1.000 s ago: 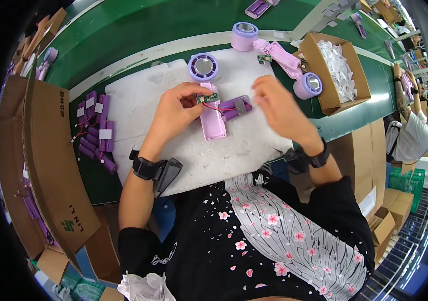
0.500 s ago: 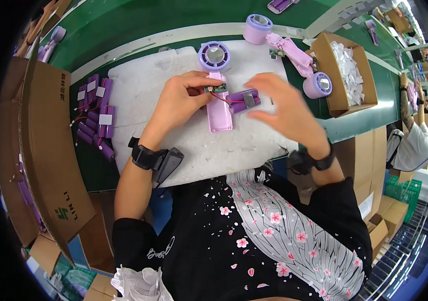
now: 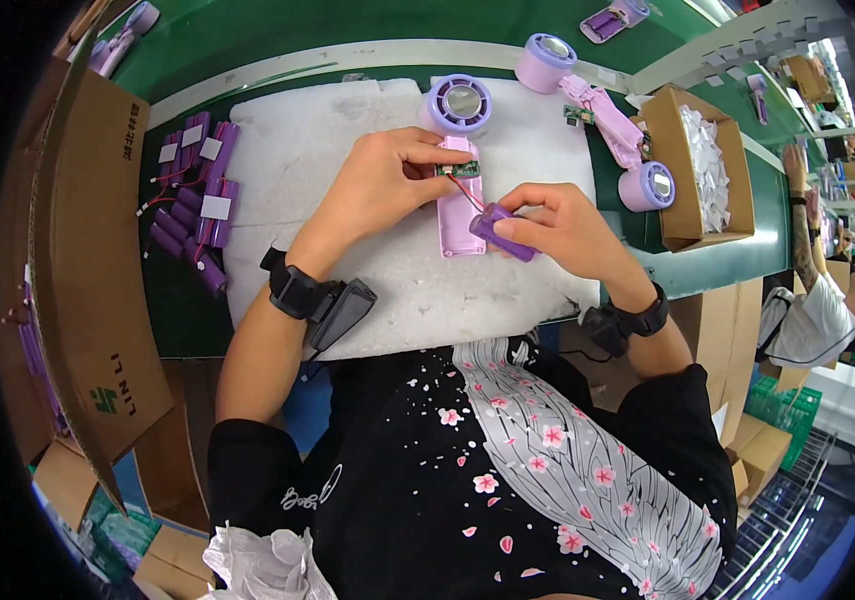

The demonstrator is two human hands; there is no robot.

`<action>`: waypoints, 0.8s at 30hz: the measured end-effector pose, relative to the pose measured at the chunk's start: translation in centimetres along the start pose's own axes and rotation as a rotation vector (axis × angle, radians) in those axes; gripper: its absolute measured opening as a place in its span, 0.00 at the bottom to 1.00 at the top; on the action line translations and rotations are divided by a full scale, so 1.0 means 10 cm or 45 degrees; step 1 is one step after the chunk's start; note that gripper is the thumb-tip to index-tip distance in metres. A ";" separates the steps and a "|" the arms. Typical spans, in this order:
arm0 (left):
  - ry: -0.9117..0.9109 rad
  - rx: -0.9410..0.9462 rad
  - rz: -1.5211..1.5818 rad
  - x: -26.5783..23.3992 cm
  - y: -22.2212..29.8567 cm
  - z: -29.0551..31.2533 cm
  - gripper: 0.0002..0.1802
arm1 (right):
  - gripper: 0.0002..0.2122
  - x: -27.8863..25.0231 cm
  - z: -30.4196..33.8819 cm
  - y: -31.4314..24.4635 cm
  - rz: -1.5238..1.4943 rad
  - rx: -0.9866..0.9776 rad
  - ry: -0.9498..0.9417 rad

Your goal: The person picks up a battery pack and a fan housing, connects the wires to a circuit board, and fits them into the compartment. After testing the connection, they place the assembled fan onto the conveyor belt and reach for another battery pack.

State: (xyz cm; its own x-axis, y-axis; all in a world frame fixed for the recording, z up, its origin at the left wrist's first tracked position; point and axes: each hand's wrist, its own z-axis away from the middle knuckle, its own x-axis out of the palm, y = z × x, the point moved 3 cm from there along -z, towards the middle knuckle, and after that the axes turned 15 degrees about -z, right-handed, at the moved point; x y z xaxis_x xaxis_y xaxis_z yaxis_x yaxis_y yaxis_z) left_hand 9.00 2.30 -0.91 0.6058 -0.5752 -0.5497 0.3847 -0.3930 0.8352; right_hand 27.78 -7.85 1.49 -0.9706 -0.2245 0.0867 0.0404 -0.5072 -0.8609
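Note:
An opened pink handheld fan with a round purple head (image 3: 460,103) lies on the white foam sheet (image 3: 387,290), its handle shell (image 3: 460,232) pointing toward me. My left hand (image 3: 377,185) pinches the top of that handle, thumb and fingers at the small green circuit board (image 3: 459,170). Red and black wires run from the board to a purple battery pack (image 3: 503,232). My right hand (image 3: 572,230) grips this pack between thumb and fingers, tilted over the right edge of the handle shell.
Several purple battery packs (image 3: 187,200) lie left, beside a tall cardboard box (image 3: 97,270). Back right are another pink fan body (image 3: 607,120), two fan heads (image 3: 545,62) and a carton (image 3: 675,180) of white pieces. A co-worker (image 3: 817,300) is at far right.
My right hand, apart from the battery pack before, has closed on it. The pack has turned and dropped lower beside the handle. My left hand stays at the board. The view has shifted slightly.

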 end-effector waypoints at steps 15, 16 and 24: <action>0.065 0.108 -0.140 0.00 -0.02 0.08 0.19 | 0.38 0.21 0.12 -0.10 -0.186 -0.263 -0.279; 0.065 0.102 -0.146 0.01 -0.02 0.08 0.19 | 0.39 0.20 0.11 -0.10 -0.060 -0.317 -0.236; 0.108 0.158 -0.163 0.06 -0.07 0.09 0.18 | 0.37 0.22 0.10 -0.15 0.626 -0.677 -0.142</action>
State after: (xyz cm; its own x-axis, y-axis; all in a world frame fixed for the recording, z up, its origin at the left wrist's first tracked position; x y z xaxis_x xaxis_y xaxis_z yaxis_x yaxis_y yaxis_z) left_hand 8.46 1.60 -1.81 0.6157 -0.4543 -0.6438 0.3771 -0.5476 0.7470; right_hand 25.81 -8.40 3.49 -0.8389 -0.4201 -0.3459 0.3169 0.1397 -0.9381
